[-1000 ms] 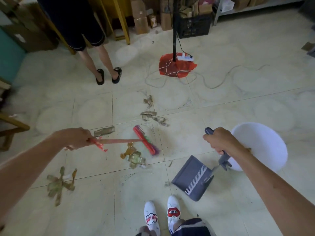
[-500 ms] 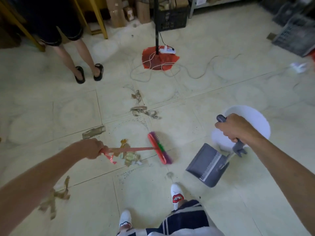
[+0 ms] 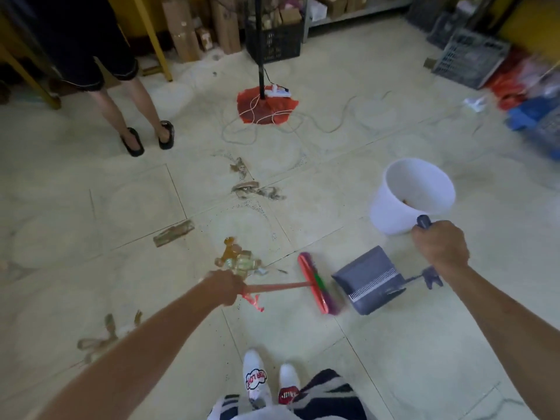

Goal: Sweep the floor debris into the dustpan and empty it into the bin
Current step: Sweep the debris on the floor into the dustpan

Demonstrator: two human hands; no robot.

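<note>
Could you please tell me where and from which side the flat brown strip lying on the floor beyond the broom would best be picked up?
Probably pinch the brown strip from above, across its narrow width near the middle. It lies flat and slanted on the tile floor, clear of other debris, so its long edges look free.

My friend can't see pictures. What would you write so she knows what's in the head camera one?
Seen from above, a person's left hand holds a red broom beside a grey dustpan gripped by the right hand, on a pale tiled floor. Scraps of debris lie scattered, a white bin stands behind the dustpan, and a second person's legs stand farther off.
</note>
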